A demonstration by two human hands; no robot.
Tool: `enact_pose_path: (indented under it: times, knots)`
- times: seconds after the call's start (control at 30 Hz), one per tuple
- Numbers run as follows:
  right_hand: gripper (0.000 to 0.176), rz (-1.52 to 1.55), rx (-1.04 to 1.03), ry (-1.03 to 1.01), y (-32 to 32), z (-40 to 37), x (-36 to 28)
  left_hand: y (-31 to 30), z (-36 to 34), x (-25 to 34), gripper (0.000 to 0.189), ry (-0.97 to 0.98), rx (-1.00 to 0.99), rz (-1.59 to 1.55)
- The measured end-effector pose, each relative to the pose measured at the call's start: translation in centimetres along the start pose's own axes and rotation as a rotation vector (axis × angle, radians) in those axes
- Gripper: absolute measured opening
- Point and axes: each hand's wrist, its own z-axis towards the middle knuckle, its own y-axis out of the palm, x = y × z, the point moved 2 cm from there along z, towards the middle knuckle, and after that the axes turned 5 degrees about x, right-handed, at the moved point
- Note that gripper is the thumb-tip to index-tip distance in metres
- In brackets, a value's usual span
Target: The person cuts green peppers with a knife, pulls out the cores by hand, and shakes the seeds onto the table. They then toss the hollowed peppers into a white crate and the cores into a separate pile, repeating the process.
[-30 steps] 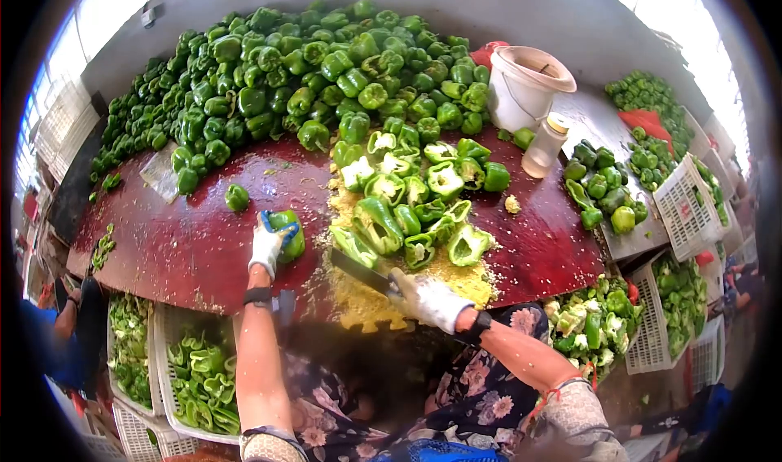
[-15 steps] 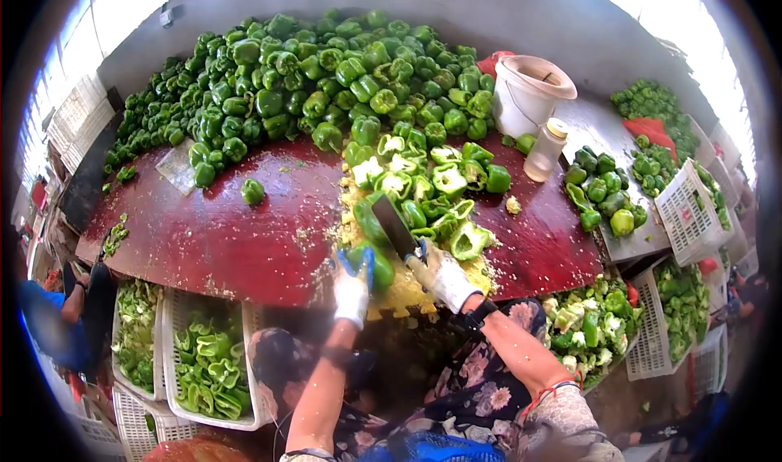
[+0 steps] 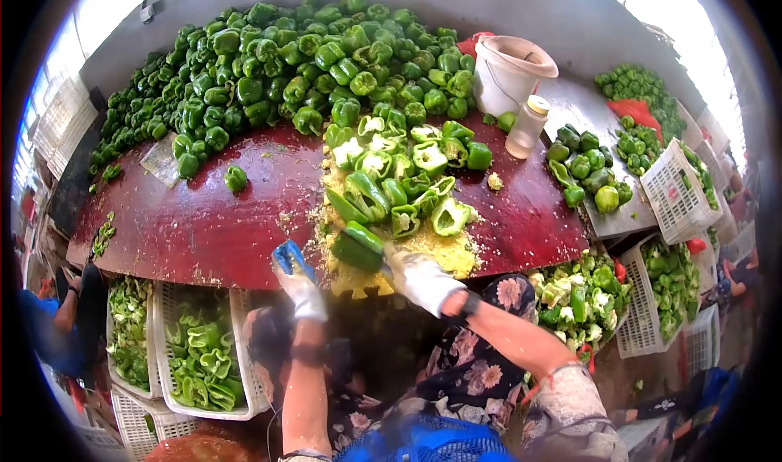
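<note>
My left hand (image 3: 299, 279), in a white glove with blue fingers, is over the table's front edge, fingers apart and nothing visible in them. My gloved right hand (image 3: 422, 276) is closed on a knife whose handle is hidden; its dark blade (image 3: 357, 254) lies against a green pepper (image 3: 364, 235) at the front of the yellow board (image 3: 448, 255). Just beyond are cut pepper halves (image 3: 366, 195), some showing pale insides. One whole pepper (image 3: 235, 178) lies alone on the red table (image 3: 244, 234).
A large heap of peppers (image 3: 277, 67) covers the back. White bucket (image 3: 509, 75) and capped bottle (image 3: 528, 128) stand at the right rear. Crates of cut peppers (image 3: 208, 360) sit below the front edge. Another person's arm (image 3: 67, 309) shows at far left.
My left hand has moved left, away from the pepper and board. My right hand has lowered the blade toward the board's front. The whole view has shifted slightly.
</note>
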Motion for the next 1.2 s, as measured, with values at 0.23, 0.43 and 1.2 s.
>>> enact_pose_path:
  times: [0.23, 0.43, 1.2]
  knots:
    - [0.043, -0.082, 0.139, -0.076, 2.0, 1.5, 0.9, 5.4, -4.7, 0.8, 0.048, 0.494, -0.259, 0.742]
    - [0.029, -0.13, 0.293, -0.161, 0.8, -1.9, -0.5, 5.5, -2.0, -2.9, 0.098, 0.341, -0.437, 0.878]
    - [0.04, 0.465, 0.529, 0.132, -9.8, -4.1, 7.1, 9.2, -9.0, 3.2, 0.07, 0.174, -0.459, -0.085]
